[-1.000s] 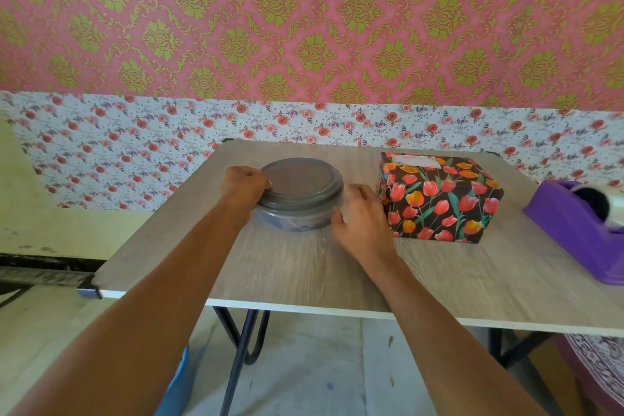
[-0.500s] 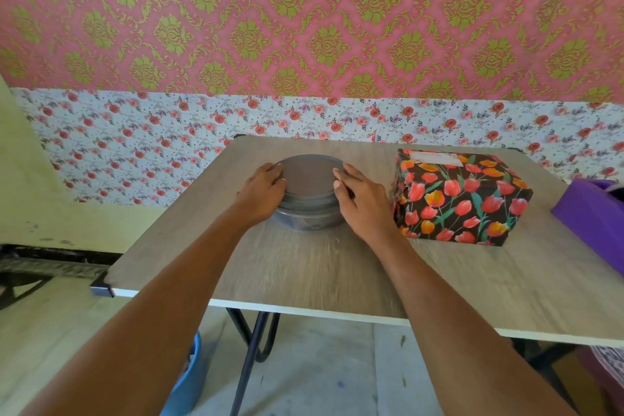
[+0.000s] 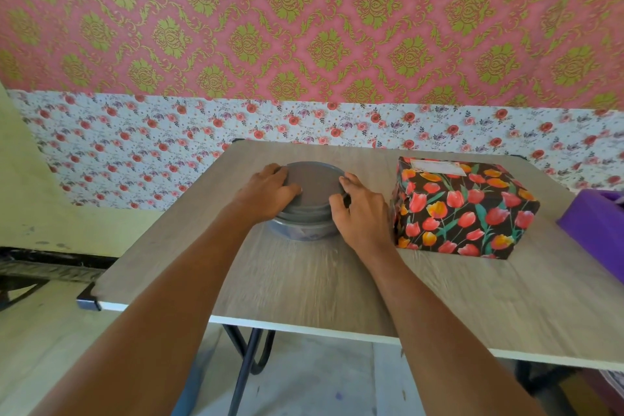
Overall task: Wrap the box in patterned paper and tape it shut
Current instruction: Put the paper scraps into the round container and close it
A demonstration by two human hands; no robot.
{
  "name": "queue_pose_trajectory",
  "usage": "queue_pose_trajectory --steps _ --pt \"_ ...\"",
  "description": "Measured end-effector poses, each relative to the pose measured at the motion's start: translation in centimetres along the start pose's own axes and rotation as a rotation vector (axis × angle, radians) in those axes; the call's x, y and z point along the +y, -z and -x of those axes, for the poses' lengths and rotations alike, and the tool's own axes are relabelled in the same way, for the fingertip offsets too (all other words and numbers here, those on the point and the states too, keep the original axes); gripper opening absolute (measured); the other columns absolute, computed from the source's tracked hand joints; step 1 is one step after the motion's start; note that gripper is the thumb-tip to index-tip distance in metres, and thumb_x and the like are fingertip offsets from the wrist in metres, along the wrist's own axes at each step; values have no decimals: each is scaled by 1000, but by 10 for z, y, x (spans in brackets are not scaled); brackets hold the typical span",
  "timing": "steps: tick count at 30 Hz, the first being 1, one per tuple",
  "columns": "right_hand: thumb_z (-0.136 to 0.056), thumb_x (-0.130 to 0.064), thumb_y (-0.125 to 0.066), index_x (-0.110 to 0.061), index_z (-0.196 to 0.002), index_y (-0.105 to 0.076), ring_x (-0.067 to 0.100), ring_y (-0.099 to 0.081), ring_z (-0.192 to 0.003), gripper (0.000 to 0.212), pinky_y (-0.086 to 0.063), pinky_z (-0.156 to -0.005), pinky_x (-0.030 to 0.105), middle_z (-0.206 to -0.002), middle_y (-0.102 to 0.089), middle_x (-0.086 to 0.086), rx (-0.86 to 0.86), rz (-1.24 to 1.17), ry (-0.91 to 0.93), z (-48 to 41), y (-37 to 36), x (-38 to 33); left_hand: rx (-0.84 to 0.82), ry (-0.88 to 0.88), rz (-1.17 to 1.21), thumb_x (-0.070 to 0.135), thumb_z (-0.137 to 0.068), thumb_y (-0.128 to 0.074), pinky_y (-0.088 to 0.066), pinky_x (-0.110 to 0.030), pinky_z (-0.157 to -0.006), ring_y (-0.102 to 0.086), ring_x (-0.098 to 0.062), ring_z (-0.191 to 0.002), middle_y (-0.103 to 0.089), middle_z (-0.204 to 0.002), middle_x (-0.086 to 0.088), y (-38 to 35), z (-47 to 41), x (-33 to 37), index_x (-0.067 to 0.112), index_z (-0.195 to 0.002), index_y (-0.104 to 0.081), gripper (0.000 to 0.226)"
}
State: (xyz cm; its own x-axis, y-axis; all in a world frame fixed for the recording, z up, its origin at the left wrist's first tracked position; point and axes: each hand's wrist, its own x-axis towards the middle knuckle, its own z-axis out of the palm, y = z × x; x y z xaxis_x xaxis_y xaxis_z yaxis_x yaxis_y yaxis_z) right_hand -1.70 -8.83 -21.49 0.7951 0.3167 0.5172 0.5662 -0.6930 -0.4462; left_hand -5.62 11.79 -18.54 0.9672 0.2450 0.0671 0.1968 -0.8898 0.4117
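**Fig.** A round grey container (image 3: 304, 233) is shown on the bench (image 3: 337, 287), near the far edge and left of centre. Its lid (image 3: 312, 182) is gripped from both sides: the left hand (image 3: 266, 194) is laid over the left rim with the thumb on top, and the right hand (image 3: 363, 213) is curled against the right rim. The hands are separated by the lid. The box (image 3: 462, 209), already covered in tulip-patterned paper (image 3: 435, 199), is seen just beside the right hand, toward the far right corner. A purple dispenser (image 3: 597, 230) is cut off at the right edge.
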Motion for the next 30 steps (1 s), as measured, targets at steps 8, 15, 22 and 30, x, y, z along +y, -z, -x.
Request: queue_pose_trajectory --steps 8,15,22,30 --pt "-90 -46 -33 -9 -134 -65 28 -72 -91 66 -59 -80 36 -141 -63 3 37 57 20 -5 -5 3 92 -34 -260 64 -97 -38 -43 -56 -103 -41 -35 -133 -43 -146 -9 -5 -12 5 19 -145 -46 66" --pt "-90 -51 -26 -10 -138 -62 28 -70 -106 73 -59 -88 40 -150 -55 3 47 38 29 -1 -13 8 56 -59 -189 62 -101 -34 -35 -46 -109 -42 -39 -130 -34 -151 -16 -14 -15 0 13 -154 -31 72" --pt "-102 -43 -33 -9 -139 -59 25 -58 -129 57 -49 -105 38 -147 -57 8 43 -80 31 3 -13 9 53 -38 -121 62 -100 -37 -34 -47 -112 -40 -40 -133 -33 -153 -14 -12 -13 1 16 -155 -30 72" --pt "-96 -11 -46 -6 -83 -55 34 -60 -80 16 -34 -68 31 -85 -59 16 21 -28 -245 3 -12 15 61 -41 -108 65 -99 -36 -37 -49 -110 -42 -39 -131 -35 -151 -12 -14 -16 -2 19 -154 -32 72"
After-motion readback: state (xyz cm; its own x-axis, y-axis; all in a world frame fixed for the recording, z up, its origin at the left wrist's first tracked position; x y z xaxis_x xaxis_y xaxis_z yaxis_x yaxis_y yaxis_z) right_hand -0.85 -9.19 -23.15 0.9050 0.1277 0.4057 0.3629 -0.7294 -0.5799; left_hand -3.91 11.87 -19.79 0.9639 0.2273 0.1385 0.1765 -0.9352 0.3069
